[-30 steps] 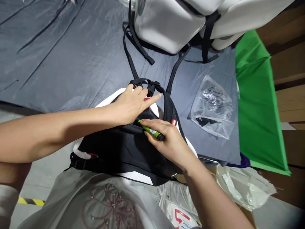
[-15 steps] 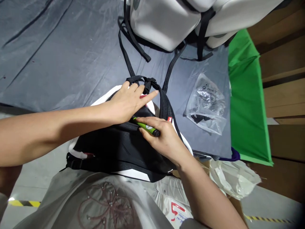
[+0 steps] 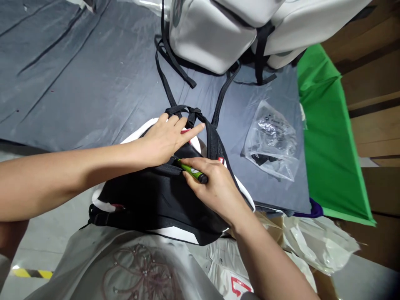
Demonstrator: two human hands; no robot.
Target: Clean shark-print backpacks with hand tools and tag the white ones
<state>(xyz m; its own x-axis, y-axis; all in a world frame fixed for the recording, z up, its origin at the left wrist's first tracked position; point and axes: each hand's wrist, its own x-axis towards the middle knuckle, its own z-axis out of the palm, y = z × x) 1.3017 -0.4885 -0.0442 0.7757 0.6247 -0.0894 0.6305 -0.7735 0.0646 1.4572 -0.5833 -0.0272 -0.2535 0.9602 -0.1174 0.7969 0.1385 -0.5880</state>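
A black and white backpack (image 3: 150, 196) lies at the table's near edge, against my clothes. My left hand (image 3: 165, 139) grips its upper part, knuckles bent and one finger stretched to the right towards a black shoulder strap (image 3: 214, 139). In my right hand (image 3: 214, 179) is a green marker-like tool (image 3: 191, 170) with a black end. It points up and left, and its tip lies at the black fabric beside my left hand, where I cannot make it out.
Several white bags (image 3: 212, 37) with black straps stand at the back of the grey-covered table (image 3: 78, 83). A clear plastic bag (image 3: 273, 139) lies to the right. Beyond are a green cloth panel (image 3: 333, 146) and wooden slats (image 3: 378, 112). Plastic sacks (image 3: 318, 237) hang below the right corner.
The view has shifted slightly, so the table and bags appear a little lower. Both hands keep nearly the same place on the backpack, and the green tool has barely moved.
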